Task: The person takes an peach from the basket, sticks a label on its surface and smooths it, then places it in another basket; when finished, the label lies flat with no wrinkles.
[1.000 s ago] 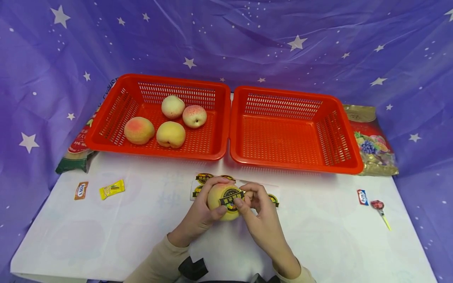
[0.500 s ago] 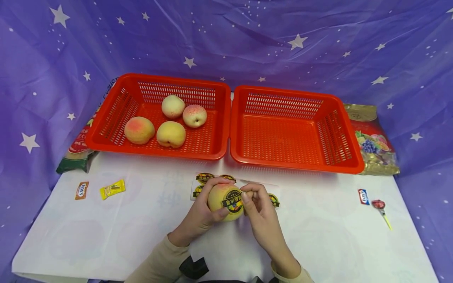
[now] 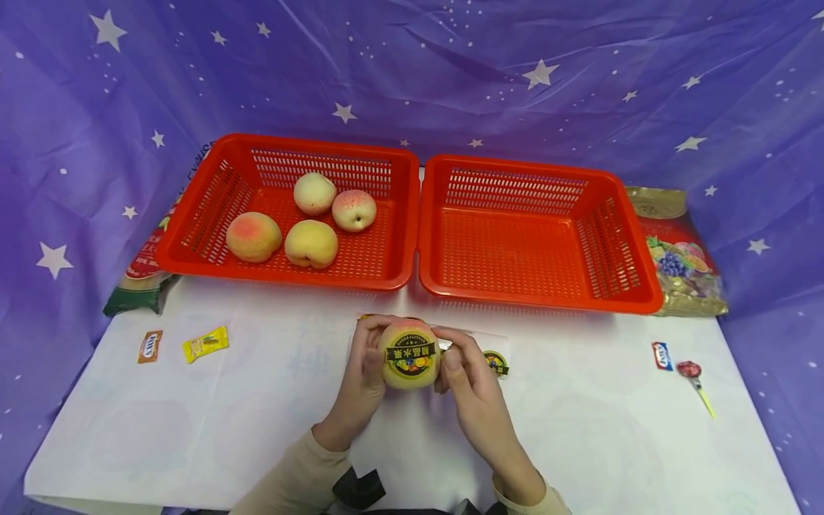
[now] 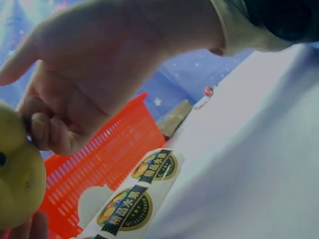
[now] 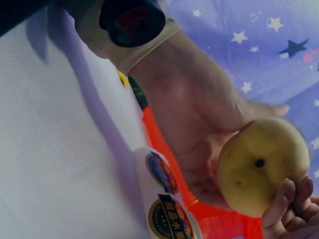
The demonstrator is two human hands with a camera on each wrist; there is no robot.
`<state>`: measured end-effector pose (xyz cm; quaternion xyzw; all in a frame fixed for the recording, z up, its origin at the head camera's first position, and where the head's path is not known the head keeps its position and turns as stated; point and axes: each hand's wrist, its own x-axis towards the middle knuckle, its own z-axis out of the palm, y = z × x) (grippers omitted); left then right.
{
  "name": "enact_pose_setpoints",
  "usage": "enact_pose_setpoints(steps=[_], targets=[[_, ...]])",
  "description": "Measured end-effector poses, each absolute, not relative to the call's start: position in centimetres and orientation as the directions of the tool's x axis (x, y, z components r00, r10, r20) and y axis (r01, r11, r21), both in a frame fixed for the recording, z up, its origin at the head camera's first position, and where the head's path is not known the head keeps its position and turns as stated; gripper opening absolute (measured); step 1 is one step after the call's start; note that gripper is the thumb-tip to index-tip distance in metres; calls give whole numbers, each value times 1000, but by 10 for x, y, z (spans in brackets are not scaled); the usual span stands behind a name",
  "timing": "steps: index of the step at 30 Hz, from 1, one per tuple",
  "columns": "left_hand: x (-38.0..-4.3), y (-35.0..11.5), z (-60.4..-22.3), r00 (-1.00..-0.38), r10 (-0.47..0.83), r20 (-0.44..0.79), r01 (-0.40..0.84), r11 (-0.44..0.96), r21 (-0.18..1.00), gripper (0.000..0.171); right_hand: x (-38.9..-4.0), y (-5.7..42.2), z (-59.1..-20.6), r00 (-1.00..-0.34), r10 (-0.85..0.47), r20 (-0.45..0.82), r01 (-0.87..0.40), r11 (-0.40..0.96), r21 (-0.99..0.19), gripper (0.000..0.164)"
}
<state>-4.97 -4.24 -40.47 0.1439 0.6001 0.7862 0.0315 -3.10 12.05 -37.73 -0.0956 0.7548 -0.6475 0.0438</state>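
Observation:
A peach [image 3: 410, 372] with a round black-and-gold sticker [image 3: 412, 352] facing up is held between both hands above the near middle of the table. My left hand [image 3: 360, 383] grips its left side, fingers behind it and thumb lifted off the sticker. My right hand [image 3: 475, 390] holds the right side with curled fingers. In the right wrist view the underside of the peach [image 5: 264, 164] shows a dark hole, with right fingertips [image 5: 279, 211] against it. Below the hands lies a sticker sheet [image 4: 132, 206], partly hidden in the head view.
Two red baskets stand behind; the left basket [image 3: 399, 268] holds several peaches [image 3: 311, 244], the right basket [image 3: 515, 247] none. Wrapped candies [image 3: 206, 345] lie at left. A small packet [image 3: 661, 356] and a lollipop [image 3: 689, 370] lie at right. Bags [image 3: 689, 272] flank the baskets.
The peach has turned and shifted slightly left, so its sticker faces up squarely. My right thumb has come off the sticker, and the left thumb has lifted from the peach.

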Motion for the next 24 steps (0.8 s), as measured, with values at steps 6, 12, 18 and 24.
enact_pose_setpoints(steps=[6, 12, 18, 24], targets=[[-49, -44, -408, -967, 248, 59, 34, -104, 994, 47, -33, 114, -380, -985, -173, -2, -25, 154, -988, 30], [-49, -41, -420, -953, 300, 51, 26, -86, 996, 49, -36, 113, -387, -994, -107, 37, -68, 305, -950, 32], [-50, -36, -418, -956, 290, -51, -63, -31, 998, 51, -39, 114, -389, -991, -105, 77, -113, 396, -911, 32], [-49, -35, -417, -946, 322, -35, -45, -25, 999, 48, -39, 116, -389, -993, -107, 58, -97, 410, -907, 28]])
